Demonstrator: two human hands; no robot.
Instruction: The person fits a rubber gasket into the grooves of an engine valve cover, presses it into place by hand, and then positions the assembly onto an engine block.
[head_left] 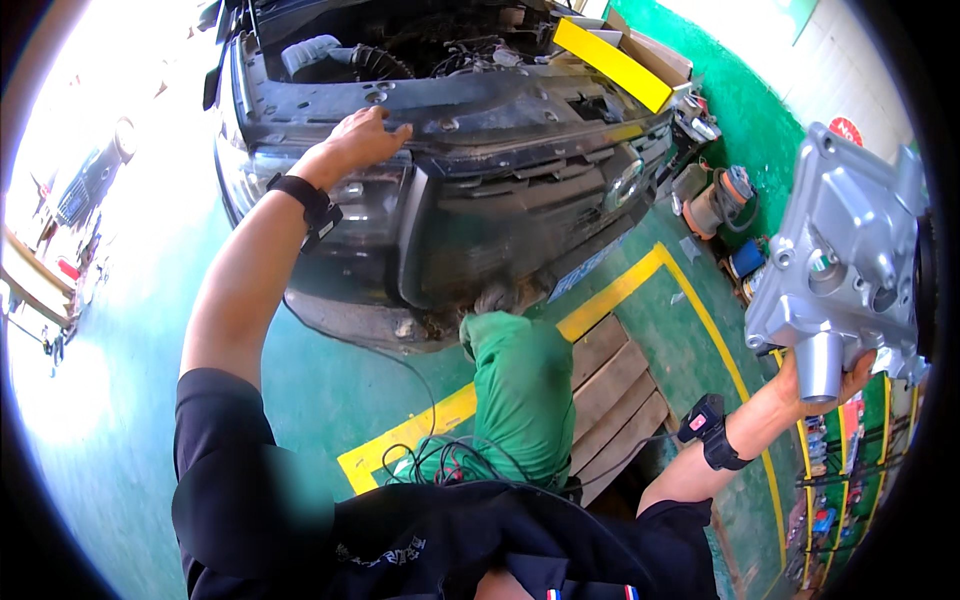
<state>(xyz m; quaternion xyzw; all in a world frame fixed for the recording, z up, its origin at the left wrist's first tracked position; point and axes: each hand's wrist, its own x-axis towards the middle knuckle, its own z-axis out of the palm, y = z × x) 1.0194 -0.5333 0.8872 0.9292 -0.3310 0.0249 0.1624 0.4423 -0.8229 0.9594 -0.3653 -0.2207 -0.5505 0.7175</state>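
My left hand (362,142) rests on the front upper edge of a dark car (420,205), palm down with fingers stretched out and nothing in them. Under its raised bonnet, the engine bay (440,45) shows hoses and wiring. Off to the right, my right hand (835,380) grips a silver cast-metal engine housing (840,240) from below, holding it up. That housing has bolt holes, round openings and a short tube pointing down; a dark round part (926,290) shows at its right side. Some fingers of my right hand are hidden behind the metal.
An open yellow-edged carton (615,62) sits on the car's front right corner. Below the bumper is a green-clothed shape (525,390), with black cables (450,455) beside it. Wooden boards (615,405) lie within yellow floor lines. Shelves (850,470) of parts stand at the right.
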